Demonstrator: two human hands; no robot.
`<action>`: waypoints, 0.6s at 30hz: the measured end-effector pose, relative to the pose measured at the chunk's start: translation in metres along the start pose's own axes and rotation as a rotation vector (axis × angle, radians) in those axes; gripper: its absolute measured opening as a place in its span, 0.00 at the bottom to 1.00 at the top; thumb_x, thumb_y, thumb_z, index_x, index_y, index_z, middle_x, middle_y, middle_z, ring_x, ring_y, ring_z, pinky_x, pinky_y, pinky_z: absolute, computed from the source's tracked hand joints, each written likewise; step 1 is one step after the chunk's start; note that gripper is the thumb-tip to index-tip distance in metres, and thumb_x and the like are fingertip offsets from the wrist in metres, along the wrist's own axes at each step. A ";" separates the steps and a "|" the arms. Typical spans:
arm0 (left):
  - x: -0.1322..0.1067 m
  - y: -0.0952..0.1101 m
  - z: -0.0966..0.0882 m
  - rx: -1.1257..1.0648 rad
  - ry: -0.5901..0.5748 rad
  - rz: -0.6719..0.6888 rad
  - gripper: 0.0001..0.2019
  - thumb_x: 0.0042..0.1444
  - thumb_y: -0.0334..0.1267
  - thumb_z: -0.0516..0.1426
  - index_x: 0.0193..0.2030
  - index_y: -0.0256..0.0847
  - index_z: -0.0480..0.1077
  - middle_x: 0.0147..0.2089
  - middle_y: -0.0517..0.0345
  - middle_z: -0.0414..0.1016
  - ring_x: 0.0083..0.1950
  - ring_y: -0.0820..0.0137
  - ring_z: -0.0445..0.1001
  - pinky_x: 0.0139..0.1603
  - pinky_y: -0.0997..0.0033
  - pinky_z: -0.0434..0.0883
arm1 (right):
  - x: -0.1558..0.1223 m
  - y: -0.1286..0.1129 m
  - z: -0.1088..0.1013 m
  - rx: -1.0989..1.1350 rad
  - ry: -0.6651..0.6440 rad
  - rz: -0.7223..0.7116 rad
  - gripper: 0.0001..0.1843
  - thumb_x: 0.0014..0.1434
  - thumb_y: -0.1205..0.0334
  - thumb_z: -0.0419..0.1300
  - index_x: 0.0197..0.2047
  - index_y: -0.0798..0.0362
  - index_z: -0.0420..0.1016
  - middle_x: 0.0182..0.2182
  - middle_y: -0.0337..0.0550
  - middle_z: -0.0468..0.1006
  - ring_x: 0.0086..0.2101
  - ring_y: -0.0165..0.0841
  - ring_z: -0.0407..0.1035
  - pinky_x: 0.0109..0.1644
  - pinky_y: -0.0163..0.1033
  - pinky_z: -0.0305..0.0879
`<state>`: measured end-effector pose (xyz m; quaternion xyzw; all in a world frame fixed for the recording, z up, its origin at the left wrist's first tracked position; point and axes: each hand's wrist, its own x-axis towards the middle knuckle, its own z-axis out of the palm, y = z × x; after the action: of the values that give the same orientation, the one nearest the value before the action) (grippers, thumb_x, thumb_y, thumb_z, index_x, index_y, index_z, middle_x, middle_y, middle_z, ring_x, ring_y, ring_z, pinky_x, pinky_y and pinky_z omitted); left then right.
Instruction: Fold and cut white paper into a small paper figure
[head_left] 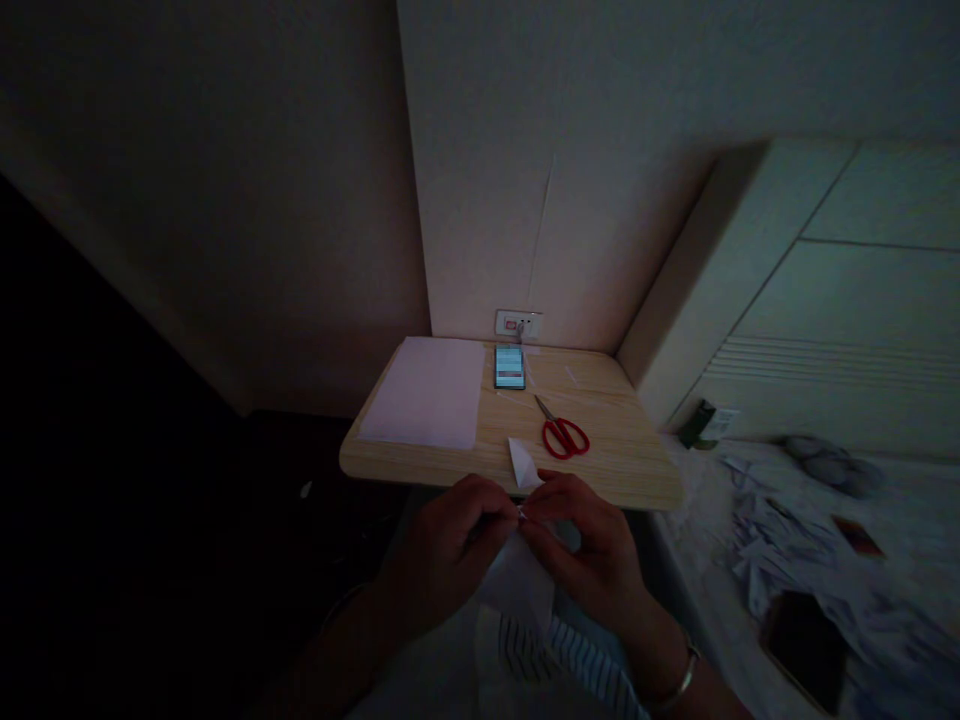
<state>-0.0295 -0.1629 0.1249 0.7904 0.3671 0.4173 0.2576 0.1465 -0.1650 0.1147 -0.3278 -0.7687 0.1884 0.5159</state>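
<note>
Your left hand [459, 530] and right hand [591, 540] pinch white paper [517, 582] between fingertips, close together; uneven pulling could tear it there.

The view is dim, black at left, phone screen [510, 367] glowing.

The left hand [457, 540] and right hand [589, 540] pinch white paper [519, 580] near red-handled scissors [554, 421].

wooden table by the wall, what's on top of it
On the table lie white paper, a lit phone, red-handled scissors and pale strips. A paper piece shows by the right hand; whether it touches the table is unclear. Whatever's under the white paper is covered.
</note>
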 end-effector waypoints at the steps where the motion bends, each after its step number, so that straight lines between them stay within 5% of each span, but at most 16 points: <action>1: 0.000 -0.001 0.001 -0.023 -0.010 -0.045 0.03 0.57 0.32 0.54 0.34 0.39 0.68 0.33 0.59 0.72 0.36 0.75 0.72 0.38 0.78 0.68 | 0.000 0.000 0.000 0.009 0.010 0.011 0.06 0.55 0.69 0.60 0.35 0.49 0.73 0.28 0.38 0.77 0.33 0.32 0.72 0.50 0.48 0.66; 6: -0.003 -0.005 0.004 -0.100 -0.042 -0.201 0.02 0.55 0.34 0.55 0.33 0.41 0.68 0.31 0.61 0.73 0.33 0.74 0.72 0.34 0.77 0.68 | -0.002 0.001 0.001 0.047 0.011 0.074 0.04 0.55 0.67 0.61 0.33 0.49 0.75 0.28 0.40 0.78 0.32 0.33 0.72 0.45 0.44 0.69; 10: -0.006 -0.008 0.006 -0.085 -0.038 -0.082 0.03 0.57 0.33 0.53 0.32 0.40 0.67 0.32 0.60 0.72 0.34 0.74 0.72 0.37 0.77 0.68 | -0.005 -0.001 0.001 0.131 -0.019 0.157 0.02 0.55 0.67 0.61 0.31 0.51 0.74 0.29 0.41 0.76 0.31 0.31 0.72 0.34 0.36 0.69; 18: -0.011 -0.006 0.015 0.010 0.054 0.009 0.03 0.58 0.31 0.51 0.35 0.40 0.65 0.32 0.58 0.73 0.34 0.75 0.73 0.36 0.79 0.68 | -0.012 -0.003 0.012 0.299 0.136 0.286 0.04 0.55 0.67 0.61 0.28 0.51 0.71 0.29 0.40 0.73 0.31 0.30 0.70 0.33 0.35 0.67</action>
<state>-0.0227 -0.1697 0.1080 0.7818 0.3724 0.4378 0.2416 0.1374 -0.1753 0.1036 -0.3653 -0.6411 0.3491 0.5776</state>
